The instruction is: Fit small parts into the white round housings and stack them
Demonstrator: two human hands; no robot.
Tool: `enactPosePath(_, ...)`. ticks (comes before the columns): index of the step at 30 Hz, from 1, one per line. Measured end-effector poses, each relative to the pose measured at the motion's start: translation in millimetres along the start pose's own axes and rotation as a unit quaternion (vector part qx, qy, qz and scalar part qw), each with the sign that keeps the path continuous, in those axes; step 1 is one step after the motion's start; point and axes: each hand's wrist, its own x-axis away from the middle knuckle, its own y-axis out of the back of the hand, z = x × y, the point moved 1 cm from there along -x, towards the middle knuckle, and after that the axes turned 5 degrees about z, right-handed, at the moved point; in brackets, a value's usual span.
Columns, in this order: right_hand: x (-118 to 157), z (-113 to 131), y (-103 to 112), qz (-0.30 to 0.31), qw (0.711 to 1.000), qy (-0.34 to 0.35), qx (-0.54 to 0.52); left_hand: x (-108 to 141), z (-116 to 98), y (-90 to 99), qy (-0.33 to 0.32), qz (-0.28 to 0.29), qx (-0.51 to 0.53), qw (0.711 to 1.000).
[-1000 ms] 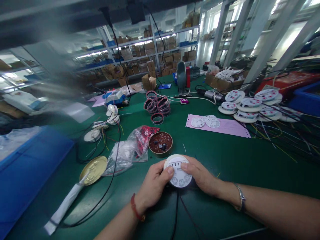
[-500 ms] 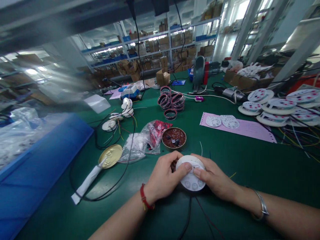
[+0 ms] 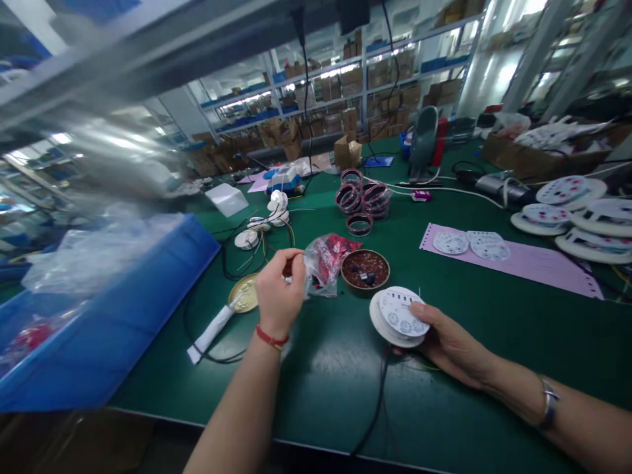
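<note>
My right hand [image 3: 451, 345] grips the edge of a round white disc [image 3: 399, 316] printed with small dials, and a second white layer shows beneath it. Black and red wires [image 3: 378, 388] trail from under the disc toward the table's front edge. My left hand [image 3: 279, 286] is raised apart from the disc, near a plastic bag with red contents [image 3: 326, 262]. Its fingertips pinch a small dark part, mostly hidden by the fingers. To the right of the bag stands a brown bowl [image 3: 365, 268] of dark components.
A blue bin [image 3: 123, 316] holding clear plastic sits along the left of the green workbench [image 3: 326, 408]. Further off are a gold lid [image 3: 244, 293], coiled rings [image 3: 363, 201], a pink sheet [image 3: 513, 258] bearing white discs, and stacked white discs [image 3: 592, 224]. Shelves of cartons stand behind.
My left hand has let go of the disc and moved left above the bag, its fingers now pinched. My right hand alone holds the disc, now tilted and further right. The view has swung.
</note>
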Motion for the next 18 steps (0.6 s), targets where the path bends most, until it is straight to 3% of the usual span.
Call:
enactPosePath(4,6.9,0.8,0.2,0.005,0.999,-0.042,0.007,27.7,43.9,54.8,0.1,-0.099,-0.072,0.987)
enactPosePath(7,10.0,-0.1,-2.7,0.015,0.997,-0.069,0.02,60.8,86.5,100.0,0.143,-0.099,-0.182,0.968)
enactPosePath(9,10.9,-1.1,-4.8,0.016,0.997,-0.076,0.026,75.9,112.1,122.8,0.157,-0.031,-0.244,0.956)
enactPosePath(12,11.4,-3.0,-5.6,-0.004,0.996,-0.084,0.043,83.4,134.8,140.5,0.157,0.105,-0.309,0.932)
enactPosePath(15,11.4,-3.8,-5.0,-0.016,0.994,-0.088,0.059,79.7,138.6,144.4,0.162,0.206,-0.355,0.897)
enactPosePath(18,11.3,-3.6,-5.0,-0.009,0.993,-0.084,0.076,75.3,135.4,144.3,0.181,0.262,-0.381,0.868)
